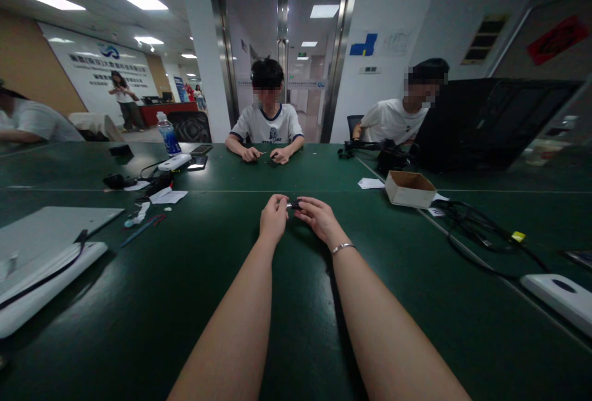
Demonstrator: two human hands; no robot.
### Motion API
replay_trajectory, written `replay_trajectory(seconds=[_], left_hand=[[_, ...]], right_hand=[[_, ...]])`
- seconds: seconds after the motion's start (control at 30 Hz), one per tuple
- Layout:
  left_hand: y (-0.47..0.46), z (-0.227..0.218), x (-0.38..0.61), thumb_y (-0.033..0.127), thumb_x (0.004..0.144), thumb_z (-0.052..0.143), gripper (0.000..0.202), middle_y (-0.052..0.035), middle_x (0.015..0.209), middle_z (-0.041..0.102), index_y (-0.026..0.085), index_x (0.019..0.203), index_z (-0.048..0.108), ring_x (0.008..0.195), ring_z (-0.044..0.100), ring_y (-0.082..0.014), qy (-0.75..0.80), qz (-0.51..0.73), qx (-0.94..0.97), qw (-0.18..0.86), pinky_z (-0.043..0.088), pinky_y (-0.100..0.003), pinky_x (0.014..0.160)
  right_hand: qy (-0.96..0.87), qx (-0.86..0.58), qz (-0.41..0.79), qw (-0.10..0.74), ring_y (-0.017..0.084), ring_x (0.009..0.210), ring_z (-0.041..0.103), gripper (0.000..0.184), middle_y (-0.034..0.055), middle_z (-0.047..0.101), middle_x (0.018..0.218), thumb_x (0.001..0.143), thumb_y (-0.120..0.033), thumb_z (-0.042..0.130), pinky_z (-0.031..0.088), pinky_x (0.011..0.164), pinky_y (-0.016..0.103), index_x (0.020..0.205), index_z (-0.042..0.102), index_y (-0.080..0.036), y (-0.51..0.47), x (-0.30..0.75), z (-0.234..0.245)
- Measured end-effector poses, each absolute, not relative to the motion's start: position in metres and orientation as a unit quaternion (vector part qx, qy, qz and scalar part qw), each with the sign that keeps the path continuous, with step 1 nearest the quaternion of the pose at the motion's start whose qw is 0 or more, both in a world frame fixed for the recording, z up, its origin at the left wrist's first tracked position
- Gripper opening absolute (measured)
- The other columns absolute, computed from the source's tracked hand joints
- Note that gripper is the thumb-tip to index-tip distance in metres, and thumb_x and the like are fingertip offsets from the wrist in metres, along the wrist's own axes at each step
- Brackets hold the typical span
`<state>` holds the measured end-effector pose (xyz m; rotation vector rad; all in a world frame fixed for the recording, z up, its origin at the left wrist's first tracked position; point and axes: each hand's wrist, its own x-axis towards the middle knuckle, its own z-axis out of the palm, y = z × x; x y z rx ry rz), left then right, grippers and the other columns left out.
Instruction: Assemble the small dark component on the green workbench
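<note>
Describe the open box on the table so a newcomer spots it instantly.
On the green table, find the large black panel on the right. Near its left end, the open box sits between white paper and black cables. Its pale upright walls and brown inside set it apart from them.

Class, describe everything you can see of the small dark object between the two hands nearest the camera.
The small dark object looks short and slim: a black body with a silvery, perhaps metallic part at its left end. It lies roughly level, pointing sideways, over the green table. The left hand grips it at the silvery end, the right hand at the black end; fingers hide some of it. Finer details are too small to tell.
</note>
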<state>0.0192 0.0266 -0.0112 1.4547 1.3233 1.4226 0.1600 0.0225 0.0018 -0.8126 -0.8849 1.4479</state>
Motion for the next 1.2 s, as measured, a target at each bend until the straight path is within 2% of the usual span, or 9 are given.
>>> replay_trajectory(seconds=[0.07,0.17,0.27,0.53,0.7,0.87,1.07,1.2], left_hand=[[0.026,-0.011,0.019,0.036,0.091,0.045,0.024,0.0029,0.062,0.054,0.021,0.102,0.060,0.054,0.051,-0.0117,0.509,0.549,0.561,0.352,0.036,-0.021,0.052],[0.025,-0.010,0.019,0.029,0.087,0.048,0.023,0.0027,0.067,0.057,0.022,0.107,0.058,0.055,0.051,-0.0112,0.504,0.549,0.564,0.356,0.035,-0.021,0.051],[0.024,-0.009,0.019,0.025,0.085,0.049,0.022,0.0032,0.064,0.056,0.021,0.105,0.058,0.055,0.052,-0.0111,0.495,0.550,0.568,0.360,0.035,-0.021,0.052],[0.022,-0.007,0.021,0.037,0.090,0.046,0.022,0.0055,0.054,0.051,0.020,0.099,0.058,0.048,0.051,-0.0105,0.493,0.549,0.564,0.370,0.035,-0.020,0.049],[0.024,-0.009,0.021,0.048,0.091,0.046,0.031,0.0055,0.052,0.050,0.019,0.089,0.057,0.047,0.049,-0.0100,0.496,0.564,0.550,0.364,0.034,-0.019,0.049],[0.026,-0.009,0.021,0.050,0.088,0.051,0.034,0.0050,0.050,0.050,0.018,0.080,0.055,0.043,0.046,-0.0088,0.460,0.592,0.531,0.394,0.032,-0.019,0.046],[0.022,0.001,0.025,0.039,0.083,0.054,0.024,-0.0001,0.059,0.060,0.015,0.087,0.056,0.051,0.056,-0.0112,0.448,0.590,0.483,0.466,0.041,-0.020,0.050],[0.021,0.003,0.025,0.035,0.082,0.057,0.025,-0.0015,0.061,0.062,0.014,0.095,0.058,0.054,0.058,-0.0122,0.449,0.580,0.488,0.473,0.043,-0.021,0.052]], right_hand=[[-0.378,-0.350,0.621,0.591,0.016,0.067,0.069,0.018,0.0061,0.072,0.078,0.068,-0.011,0.080,0.060,0.068,0.026,0.083,0.072,-0.014,0.022,0.160,0.002],[-0.382,-0.355,0.620,0.587,0.016,0.067,0.069,0.019,0.0059,0.073,0.079,0.068,-0.012,0.080,0.060,0.068,0.026,0.085,0.072,-0.014,0.022,0.160,0.002],[-0.384,-0.356,0.621,0.583,0.016,0.066,0.069,0.020,0.0062,0.073,0.079,0.068,-0.012,0.081,0.060,0.069,0.027,0.085,0.071,-0.014,0.023,0.161,0.002],[-0.382,-0.337,0.630,0.586,0.015,0.066,0.069,0.019,0.0055,0.073,0.079,0.068,-0.010,0.080,0.060,0.067,0.025,0.085,0.072,-0.015,0.021,0.160,0.003],[-0.392,-0.336,0.633,0.577,0.016,0.072,0.070,0.022,0.0055,0.073,0.083,0.067,-0.010,0.080,0.060,0.073,0.028,0.087,0.072,-0.015,0.022,0.160,0.001],[-0.402,-0.326,0.633,0.575,0.017,0.077,0.070,0.026,0.0067,0.073,0.088,0.065,-0.007,0.081,0.060,0.077,0.029,0.088,0.072,-0.014,0.021,0.161,0.001],[-0.384,-0.327,0.632,0.588,0.019,0.078,0.071,0.026,0.0068,0.072,0.086,0.067,-0.009,0.082,0.060,0.077,0.031,0.090,0.071,-0.015,0.023,0.160,-0.001],[-0.384,-0.324,0.629,0.594,0.019,0.078,0.071,0.027,0.0060,0.072,0.085,0.065,-0.010,0.083,0.061,0.079,0.032,0.088,0.070,-0.015,0.024,0.160,-0.003]])
